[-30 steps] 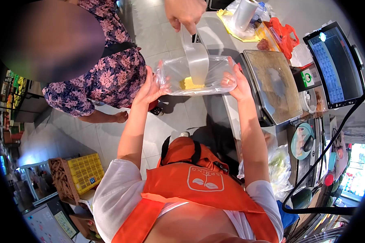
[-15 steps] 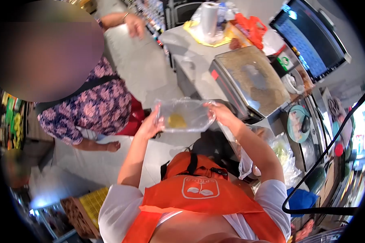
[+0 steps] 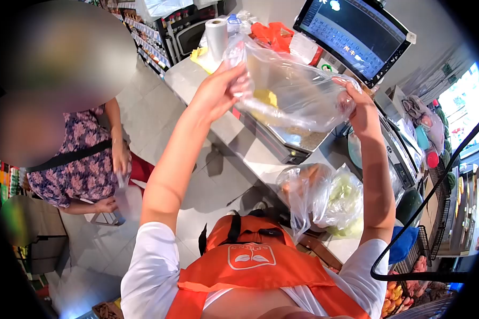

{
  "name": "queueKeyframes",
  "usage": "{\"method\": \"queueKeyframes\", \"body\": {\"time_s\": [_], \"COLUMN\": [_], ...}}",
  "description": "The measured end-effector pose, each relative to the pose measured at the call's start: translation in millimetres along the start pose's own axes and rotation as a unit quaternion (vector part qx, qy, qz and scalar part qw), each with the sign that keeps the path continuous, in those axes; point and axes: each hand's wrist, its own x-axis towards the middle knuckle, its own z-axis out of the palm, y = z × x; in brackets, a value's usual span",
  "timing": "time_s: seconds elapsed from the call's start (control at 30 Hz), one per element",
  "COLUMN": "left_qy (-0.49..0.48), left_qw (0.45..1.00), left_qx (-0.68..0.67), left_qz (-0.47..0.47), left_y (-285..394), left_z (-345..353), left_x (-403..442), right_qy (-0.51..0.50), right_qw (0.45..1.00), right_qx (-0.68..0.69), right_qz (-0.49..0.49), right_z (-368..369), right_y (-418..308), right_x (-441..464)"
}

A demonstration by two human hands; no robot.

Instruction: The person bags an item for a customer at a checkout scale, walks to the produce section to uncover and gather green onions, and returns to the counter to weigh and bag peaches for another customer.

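1. Across the upper centre of the frame, drawn out between both hands: wide clear plastic bag [image 3: 303, 74], thin and wrinkled, with small yellow clump [image 3: 266, 97] showing toward its left part.
2. At the bag's left edge, gripping gathered film with left hand [image 3: 221, 89]; fingers curled and clamped on it, film bunched against them and rising past the knuckles.
3. At the bag's right edge, pinching with right hand [image 3: 361, 106]; fingers bent and clamped on the film, shiny folds around them. Cannot tell the exact place of each fingertip.
4. Beneath the bag, right of centre: flat metal-topped scale [image 3: 306, 141], set on long pale grey counter [image 3: 183, 80].
5. Below the scale, near the right forearm: clear bag of pale green vegetables [image 3: 346, 196].
6. At upper right, behind the bag: black-framed monitor [image 3: 356, 37].
7. At left, well apart: person in dark floral shirt [image 3: 77, 130].
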Motion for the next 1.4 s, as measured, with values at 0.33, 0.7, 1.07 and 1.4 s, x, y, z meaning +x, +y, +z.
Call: {"method": "queueKeyframes", "body": {"time_s": [0.33,0.7,1.07,1.4], "left_qy": [0.086,0.355,0.535,0.501], "left_qw": [0.979,0.858,0.779,0.822], "left_qx": [0.165,0.368,0.317,0.265], "left_qz": [-0.084,0.036,0.076,0.057], "left_y": [-70.4,-90.0,-139.7,-168.0], "left_z": [-44.7,-87.7,-92.6,-77.6], "left_x": [96.8,-65.8,-125.8,-121.8], "right_qy": [0.099,0.374,0.433,0.442], "right_qw": [0.976,0.765,0.626,0.616], "right_qx": [-0.188,-0.523,-0.641,-0.641], "right_qz": [0.055,-0.037,-0.102,-0.120], "right_z": [-89.7,-299.1,-286.4,-287.9], "right_y": [76.2,164.5,223.5,229.0], "right_x": [12.1,-4.7,0.8,-1.8]}}
